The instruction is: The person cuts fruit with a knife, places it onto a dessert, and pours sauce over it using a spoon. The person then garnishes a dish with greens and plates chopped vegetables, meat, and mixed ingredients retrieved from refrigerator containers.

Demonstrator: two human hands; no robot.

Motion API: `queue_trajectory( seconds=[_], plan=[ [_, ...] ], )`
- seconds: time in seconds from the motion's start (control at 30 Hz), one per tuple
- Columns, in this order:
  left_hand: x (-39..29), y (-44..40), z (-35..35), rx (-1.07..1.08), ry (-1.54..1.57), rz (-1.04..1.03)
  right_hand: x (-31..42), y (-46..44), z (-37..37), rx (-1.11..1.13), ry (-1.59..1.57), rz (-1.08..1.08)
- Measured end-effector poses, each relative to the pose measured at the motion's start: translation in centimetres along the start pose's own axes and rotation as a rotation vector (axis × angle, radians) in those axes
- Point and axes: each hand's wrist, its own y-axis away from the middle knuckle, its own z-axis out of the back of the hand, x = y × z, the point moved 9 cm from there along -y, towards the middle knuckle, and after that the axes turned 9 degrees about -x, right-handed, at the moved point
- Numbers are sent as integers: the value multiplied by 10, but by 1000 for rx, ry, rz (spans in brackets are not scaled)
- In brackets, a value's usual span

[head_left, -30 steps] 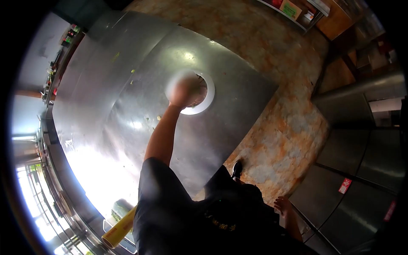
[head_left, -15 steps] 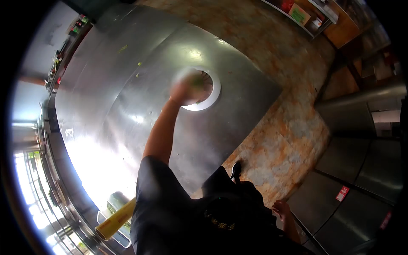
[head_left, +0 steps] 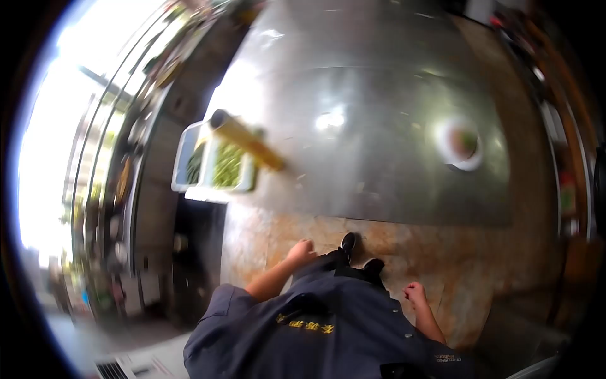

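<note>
My left hand [head_left: 302,251] is beside my body, over the floor, with its fingers curled in and nothing visible in it. On the other side, my right hand [head_left: 415,292] hangs low, also curled, with nothing seen in it. Neither hand touches the metal table [head_left: 379,183]. At the table's right side is a white round plate [head_left: 446,143], holding something brownish with green on top; motion blurs it. A yellow roll [head_left: 249,144] lies at the table's left, by a white container of chopped green pieces [head_left: 228,165].
Another container [head_left: 189,158] stands at the far left with dark green contents. A counter [head_left: 154,183] and barred windows run along the left. Shelving [head_left: 562,145] lines the right. My shoes [head_left: 348,242] are on the mottled floor [head_left: 391,252] near the table's edge.
My left hand has come off the plate and back to my side. The view has turned left, so the plate appears farther right. My right hand's fingers look more curled.
</note>
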Motion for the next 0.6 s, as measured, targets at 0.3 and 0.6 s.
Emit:
queue_trajectory(
  seconds=[0.3, 0.6],
  plan=[
    [403, 363, 8, -98, 170, 1009, 197, 31, -287, 340, 873, 636],
    [532, 433, 8, -306, 730, 1174, 335, 219, -643, 617, 861, 1145]
  ],
)
